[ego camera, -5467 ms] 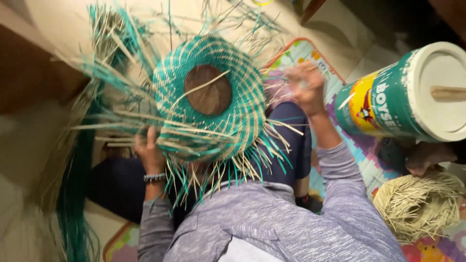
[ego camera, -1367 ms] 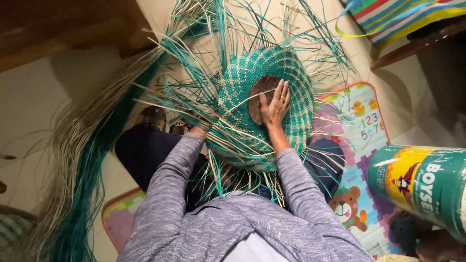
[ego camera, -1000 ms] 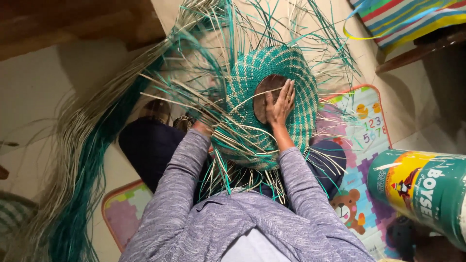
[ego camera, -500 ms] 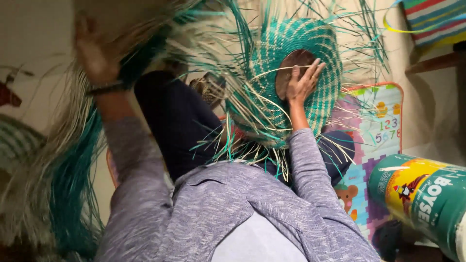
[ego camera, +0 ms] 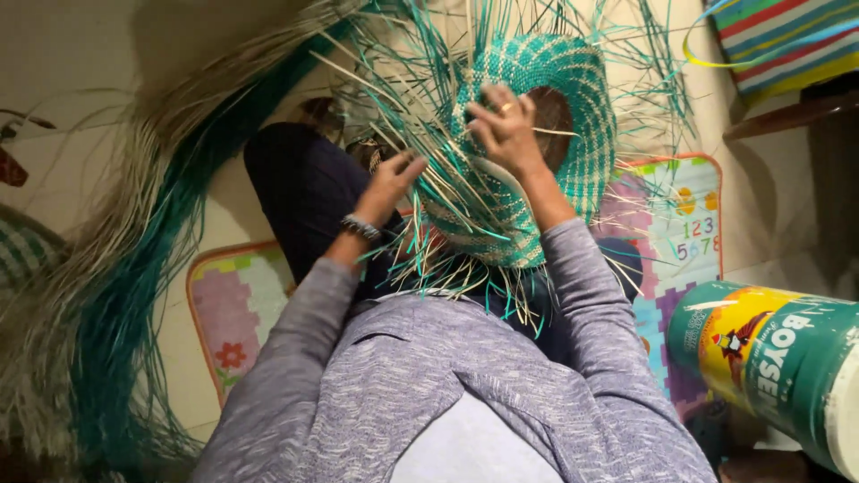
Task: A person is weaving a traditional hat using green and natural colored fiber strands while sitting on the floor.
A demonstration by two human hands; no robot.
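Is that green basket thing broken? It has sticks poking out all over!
It does not look broken. The woven piece is teal and cream, with loose strips fanning from its edge, unwoven. The right hand rests on it, the left hand at the loose strips. One oddity: a big can lies tipped on its side.

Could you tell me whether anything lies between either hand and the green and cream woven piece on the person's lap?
Nothing visible does. The right hand lies flat on the round green and cream woven piece, beside its brown centre. The left hand reaches into the loose green and cream strands sticking out from its edge, touching them.
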